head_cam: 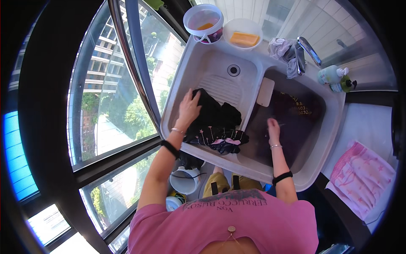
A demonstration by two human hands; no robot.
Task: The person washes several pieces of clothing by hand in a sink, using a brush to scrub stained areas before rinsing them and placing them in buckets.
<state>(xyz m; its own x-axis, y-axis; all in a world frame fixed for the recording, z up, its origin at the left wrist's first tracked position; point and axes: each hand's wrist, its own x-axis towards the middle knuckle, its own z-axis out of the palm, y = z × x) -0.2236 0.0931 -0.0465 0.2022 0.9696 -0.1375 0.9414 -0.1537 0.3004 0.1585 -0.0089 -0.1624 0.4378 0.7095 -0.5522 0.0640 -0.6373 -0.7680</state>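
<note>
My left hand (189, 106) rests with spread fingers at the left edge of a black cloth garment (211, 111) on the sink's washboard side. In front of that garment lies a bunched dark patterned cloth (222, 138) with pink parts. My right hand (273, 127) is over the right basin, which holds dark water and a submerged dark cloth (298, 127) with yellow lettering; its fingers look curled, and whether they pinch anything cannot be told. A pale flat bar (265, 92) lies on the divider between the basins.
A white bucket (204, 22) and a round tub with an orange soap bar (244, 39) stand at the back rim. Grey cloths (282, 52) hang by the faucet (309, 50), with pump bottles (331, 75) beside it. A pink towel (361, 179) lies right; a window is left.
</note>
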